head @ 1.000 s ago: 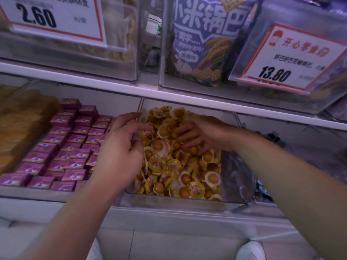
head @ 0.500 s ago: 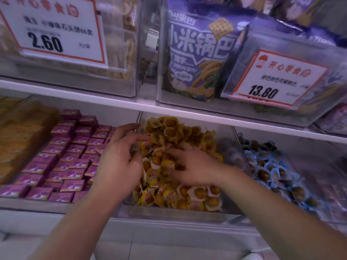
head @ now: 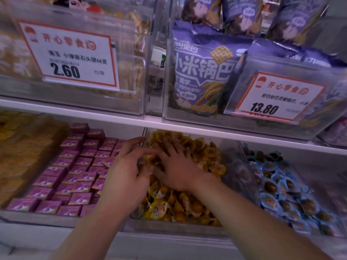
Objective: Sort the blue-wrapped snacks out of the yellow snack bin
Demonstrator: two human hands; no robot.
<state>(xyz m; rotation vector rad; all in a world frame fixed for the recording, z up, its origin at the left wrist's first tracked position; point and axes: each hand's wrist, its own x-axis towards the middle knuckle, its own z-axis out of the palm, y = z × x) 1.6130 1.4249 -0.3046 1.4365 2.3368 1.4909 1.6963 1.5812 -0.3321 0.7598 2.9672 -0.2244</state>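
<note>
The yellow snack bin (head: 242, 166), a clear tub on the lower shelf (head: 56, 220), is heaped with yellow-wrapped snacks (head: 180, 205). Both hands are in it. The right hand (head: 178, 169) lies flat on the pile, fingers (head: 165, 147) spread and reaching toward the far left. The left hand (head: 125, 177) sits at the bin's left wall, its fingers curled down among the wrappers; whether they pinch one I cannot tell. No blue wrapper shows among the yellow ones. The blue-wrapped snacks (head: 281, 192) fill the next bin to the right. To the left, purple boxes (head: 75, 171) lie in rows, and beyond them a bin of brownish packs (head: 20, 152). A white shelf edge (head: 93, 117) runs above. On the upper shelf stand clear bins: left with a 2.60 price card (head: 71, 55), right with purple bags (head: 202, 68) and a 13.80 price card (head: 277, 96).
</note>
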